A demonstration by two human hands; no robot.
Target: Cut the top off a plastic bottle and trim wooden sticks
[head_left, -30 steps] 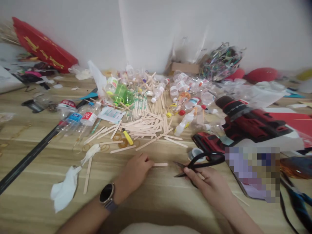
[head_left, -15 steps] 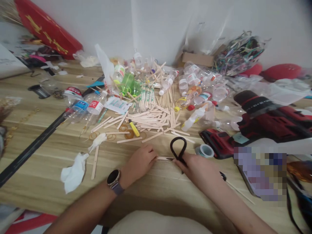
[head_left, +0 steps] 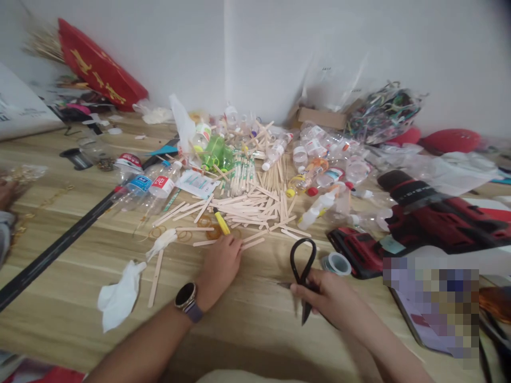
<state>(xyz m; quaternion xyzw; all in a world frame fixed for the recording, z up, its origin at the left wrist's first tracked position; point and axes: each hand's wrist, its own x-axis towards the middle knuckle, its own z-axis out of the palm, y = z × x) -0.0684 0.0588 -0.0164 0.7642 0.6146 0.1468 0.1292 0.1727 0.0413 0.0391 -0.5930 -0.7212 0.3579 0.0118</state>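
Two hands over the wooden table [head_left: 247, 332], and from here the left hand [head_left: 221, 268] is clearly nearer the pale stick [head_left: 254, 243]. Stick pokes out rightward from the left fingertips, on the side facing the scissors [head_left: 301, 277]; long axis runs across the table, right end angled slightly away from the person. Left fingers bunched narrow, palm down; can't tell if they pinch the stick or just lie over it, they hide that end. Right hand [head_left: 335, 292] is wrapped on the scissors, black loop standing up, blades spread: one points left, the other back toward the person. Scissors sit right of the stick and closer to the person, apart from it, nothing seen between the blades. Stick looks flat, straight, narrow, bare light wood, no marks I can make out; a bit blurred. Just beyond the left fingertips, yellow-handled tool [head_left: 222, 222], then the stick pile [head_left: 255, 208], same pale wood, lying every which way. Watch [head_left: 186, 296] on left wrist. Red-and-black drill [head_left: 431, 213] off right. Another person's hand [head_left: 5, 192] at the left edge, well apart
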